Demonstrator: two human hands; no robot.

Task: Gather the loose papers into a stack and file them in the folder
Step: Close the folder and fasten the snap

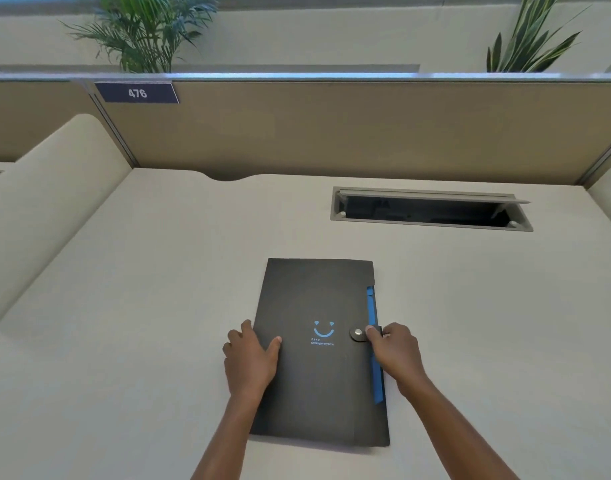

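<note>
A black folder (317, 299) with a blue smiley print lies closed and flat on the beige desk (124, 306), in the middle near me. A blue inner edge shows along its right side. My left hand (250, 355) rests on the folder's left edge, thumb on the cover. My right hand (394, 348) is at the right edge, fingers pinching the black strap of the snap clasp (358, 332). No loose papers are visible on the desk.
A rectangular cable hatch (432, 209) stands open in the desk at the back right. A tan partition wall (331, 133) with a "476" sign (137, 93) closes the back. A rounded beige divider (47, 188) rises on the left.
</note>
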